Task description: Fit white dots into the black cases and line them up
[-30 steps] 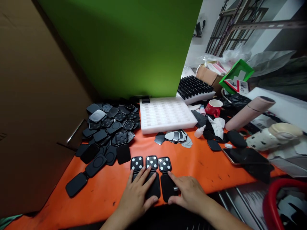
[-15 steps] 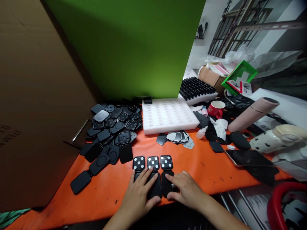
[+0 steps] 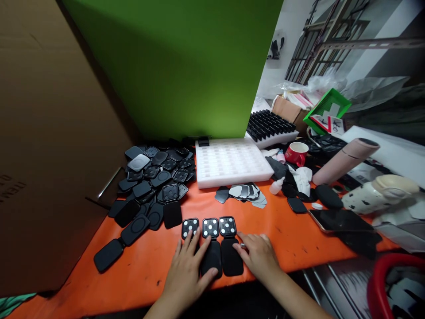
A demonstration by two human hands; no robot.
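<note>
Just left of the half-curled right hand (image 3: 260, 256), grip unclear, the rightmost case (image 3: 229, 258) is pointing lengthwise away; the left hand (image 3: 185, 268) is resting spread.

- Left hand (image 3: 186, 270) spread over the left case (image 3: 189, 223) and middle case (image 3: 211, 256).
- Right hand (image 3: 262, 257) over the edge of the right case (image 3: 232, 263).
- Pile of black cases (image 3: 142, 190) leftward on the orange desk (image 3: 295, 248).
- White tray (image 3: 201, 180) behind, red mug (image 3: 295, 155) to its right.
</note>
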